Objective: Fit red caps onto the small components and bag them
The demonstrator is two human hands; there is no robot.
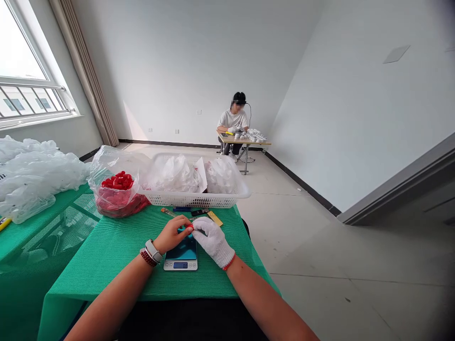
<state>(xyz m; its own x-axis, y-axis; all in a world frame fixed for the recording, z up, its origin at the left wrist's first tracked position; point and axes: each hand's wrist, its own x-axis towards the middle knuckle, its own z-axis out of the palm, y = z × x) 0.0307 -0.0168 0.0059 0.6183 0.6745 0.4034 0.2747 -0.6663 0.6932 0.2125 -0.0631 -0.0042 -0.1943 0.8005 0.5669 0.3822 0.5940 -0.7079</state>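
A small red piece (190, 227) is pinched between my two hands, above a digital scale (180, 265) whose display seems to read 0.0. My left hand (175, 233) is bare, with a watch and beaded bracelet at the wrist, and its fingertips close on the piece from the left. From the right, my right hand (213, 239) in a white knit glove grips it too. Fingers cover most of the piece, so its exact kind is unclear. Similar red pieces (119, 181) fill a clear plastic bag (106, 163) at the back left of the green-covered table (117, 251).
A white perforated basket (194, 201) with clear plastic bags stands behind the scale. Before it lie a yellow item (215, 218) and dark blue item (182, 209). White bags (31, 173) are piled at left. Across the room, a person (234, 116) sits at another table.
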